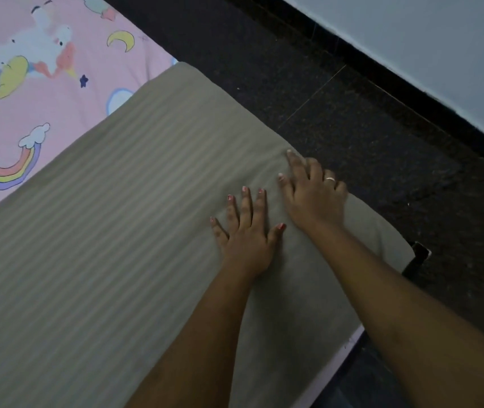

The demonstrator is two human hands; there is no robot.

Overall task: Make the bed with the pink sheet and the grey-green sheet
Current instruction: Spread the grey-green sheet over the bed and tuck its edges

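The grey-green striped sheet (pixel 111 231) lies spread over the lower part of the bed, reaching the bed's right edge. Above and to its left the pink sheet (pixel 67 92), printed with rainbows, clouds and a moon, covers the mattress. My left hand (pixel 246 231) lies flat on the grey-green sheet with its fingers spread. Just to its right, my right hand (pixel 311 195), which wears a ring, presses flat on the same sheet close to the bed's edge. Neither hand holds a fold of cloth.
Dark speckled floor (pixel 338 113) runs along the right side of the bed. A pale wall (pixel 441 39) with a dark skirting rises at the top right. A dark bed-frame corner (pixel 417 257) shows below the sheet's right edge.
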